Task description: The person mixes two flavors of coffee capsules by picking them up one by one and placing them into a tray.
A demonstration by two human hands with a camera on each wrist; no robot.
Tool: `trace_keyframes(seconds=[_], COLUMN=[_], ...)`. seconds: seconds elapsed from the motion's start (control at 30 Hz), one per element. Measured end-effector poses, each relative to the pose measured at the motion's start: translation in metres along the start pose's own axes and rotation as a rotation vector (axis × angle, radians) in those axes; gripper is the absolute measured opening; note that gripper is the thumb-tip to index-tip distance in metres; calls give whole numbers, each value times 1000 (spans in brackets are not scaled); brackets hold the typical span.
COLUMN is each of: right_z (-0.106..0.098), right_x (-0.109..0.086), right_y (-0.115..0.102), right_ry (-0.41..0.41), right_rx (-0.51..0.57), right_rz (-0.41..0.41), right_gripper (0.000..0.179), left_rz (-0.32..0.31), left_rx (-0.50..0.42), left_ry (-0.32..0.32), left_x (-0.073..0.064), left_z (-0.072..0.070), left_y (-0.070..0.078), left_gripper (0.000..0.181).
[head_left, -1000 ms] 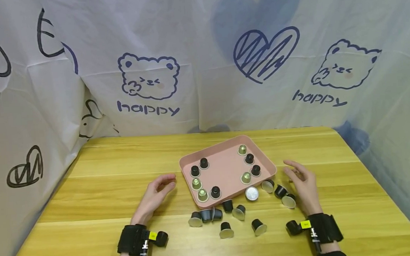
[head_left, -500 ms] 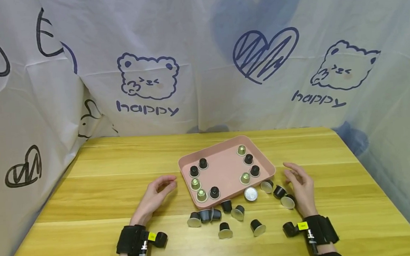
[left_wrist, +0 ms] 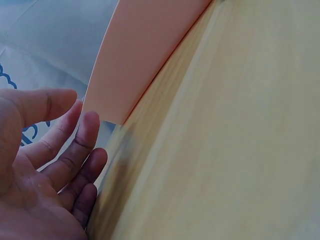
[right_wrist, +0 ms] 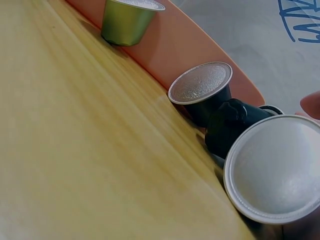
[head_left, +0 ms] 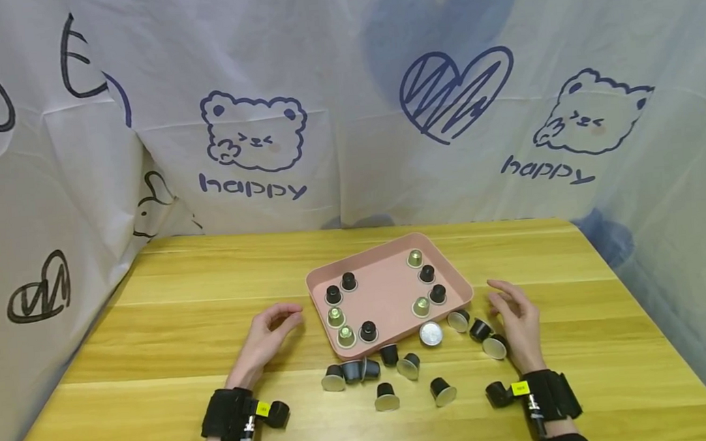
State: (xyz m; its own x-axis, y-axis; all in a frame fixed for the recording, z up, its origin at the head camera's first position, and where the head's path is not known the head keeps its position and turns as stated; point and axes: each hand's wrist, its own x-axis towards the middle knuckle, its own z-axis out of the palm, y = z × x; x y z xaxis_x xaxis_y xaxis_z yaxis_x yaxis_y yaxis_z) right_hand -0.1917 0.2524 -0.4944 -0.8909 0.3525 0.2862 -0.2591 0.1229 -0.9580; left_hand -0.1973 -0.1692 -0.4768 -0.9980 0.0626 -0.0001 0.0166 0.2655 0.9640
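Note:
A pink tray (head_left: 389, 293) lies at an angle on the table, holding several black coffee capsules (head_left: 348, 281) and green coffee capsules (head_left: 421, 306) near its two short ends. My left hand (head_left: 269, 336) rests beside the tray's left end, fingers loosely bent and holding nothing; the left wrist view shows its palm facing the tray wall (left_wrist: 135, 55). To the right of the tray, my right hand (head_left: 522, 321) is likewise relaxed, with nothing in its fingers. Closest to it lie a foil-lidded capsule (head_left: 494, 347) and a dark capsule (head_left: 480, 330).
Several loose capsules (head_left: 386, 397) lie in front of the tray, most on their sides. One with its silver foil up (head_left: 431, 334) stands against the tray's front wall; the right wrist view shows its green body (right_wrist: 127, 25). A drawn-on white cloth (head_left: 348, 146) hangs behind the table.
My right hand has shifted slightly to the left. The left hand, the tray and the capsules have stayed in place, while the head view has moved a little.

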Motion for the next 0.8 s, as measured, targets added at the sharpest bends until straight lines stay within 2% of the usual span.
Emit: trace_keyframes(seconds=[0.2, 0.37, 0.53, 0.8], right_z=[0, 0, 0, 1], right_x=[0, 0, 0, 1], right_y=[2, 2, 2, 3], right_ry=[13, 14, 15, 21], right_rx=[9, 15, 2, 26], right_rz=[-1, -4, 1, -6], right_gripper=[30, 29, 28, 27], left_rz=[15, 80, 188, 297], left_rx=[0, 15, 112, 253], left_ry=[-14, -60, -153, -348], left_x=[-2, -7, -13, -21], left_z=[-2, -2, 0, 3], left_y=[2, 9, 18, 36], left_gripper=[34, 34, 29, 21])
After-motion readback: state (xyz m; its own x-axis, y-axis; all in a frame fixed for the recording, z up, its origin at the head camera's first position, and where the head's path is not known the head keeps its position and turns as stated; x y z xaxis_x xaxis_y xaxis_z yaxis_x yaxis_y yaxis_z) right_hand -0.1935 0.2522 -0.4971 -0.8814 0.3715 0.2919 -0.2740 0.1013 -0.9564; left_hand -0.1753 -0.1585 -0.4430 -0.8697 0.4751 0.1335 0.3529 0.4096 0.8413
